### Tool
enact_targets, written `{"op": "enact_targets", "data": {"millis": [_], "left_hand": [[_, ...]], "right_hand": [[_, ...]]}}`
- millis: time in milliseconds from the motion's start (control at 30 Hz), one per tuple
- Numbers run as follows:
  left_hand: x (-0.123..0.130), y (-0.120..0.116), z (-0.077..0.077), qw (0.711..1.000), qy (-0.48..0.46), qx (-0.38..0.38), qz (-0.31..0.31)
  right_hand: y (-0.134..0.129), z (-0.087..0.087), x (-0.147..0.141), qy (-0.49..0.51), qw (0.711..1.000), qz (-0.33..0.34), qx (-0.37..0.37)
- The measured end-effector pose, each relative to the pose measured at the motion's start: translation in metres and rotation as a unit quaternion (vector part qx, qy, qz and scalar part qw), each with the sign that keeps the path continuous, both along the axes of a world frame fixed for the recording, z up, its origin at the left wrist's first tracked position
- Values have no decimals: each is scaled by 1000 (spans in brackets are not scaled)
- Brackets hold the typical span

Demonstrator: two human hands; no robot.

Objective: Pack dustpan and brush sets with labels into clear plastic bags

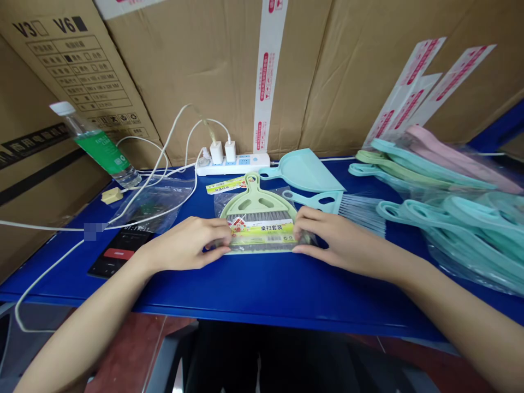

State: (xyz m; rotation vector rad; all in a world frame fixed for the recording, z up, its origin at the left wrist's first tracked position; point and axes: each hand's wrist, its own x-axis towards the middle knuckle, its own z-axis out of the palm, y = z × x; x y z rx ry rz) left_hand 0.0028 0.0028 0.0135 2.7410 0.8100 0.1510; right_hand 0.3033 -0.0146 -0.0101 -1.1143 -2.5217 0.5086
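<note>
A green dustpan and brush set (257, 201) in a clear plastic bag lies on the blue table, handle pointing away from me. Across its grey bristles runs a yellow and white label (270, 228). My left hand (196, 240) grips the left edge of the bagged set, fingertips closed on it. On the opposite edge, my right hand (323, 234) pinches the bag beside the label's end. Just behind lie a loose turquoise dustpan (307, 170) and a turquoise brush (327, 202) with pale bristles. Another yellow label (225, 185) rests left of the green handle.
Bagged turquoise dustpan sets (462, 234) pile up at the right, with a pink one (454, 153) behind. A power strip (233, 164) with white cables stands at the back. At left are a phone (120, 251), a water bottle (102, 147) and an empty plastic bag (164, 202).
</note>
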Motion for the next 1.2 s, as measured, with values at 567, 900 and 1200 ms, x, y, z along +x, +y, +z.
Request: {"op": "enact_targets", "data": {"millis": [567, 900, 1200], "left_hand": [[4, 5, -6, 997, -49, -55, 34], [8, 3, -8, 995, -38, -53, 81], [14, 0, -14, 992, -41, -6, 119]], "right_hand": [[1, -4, -5, 19, 1000, -13, 11], [1, -9, -9, 11, 999, -27, 27], [3, -13, -15, 41, 997, -52, 34]]}}
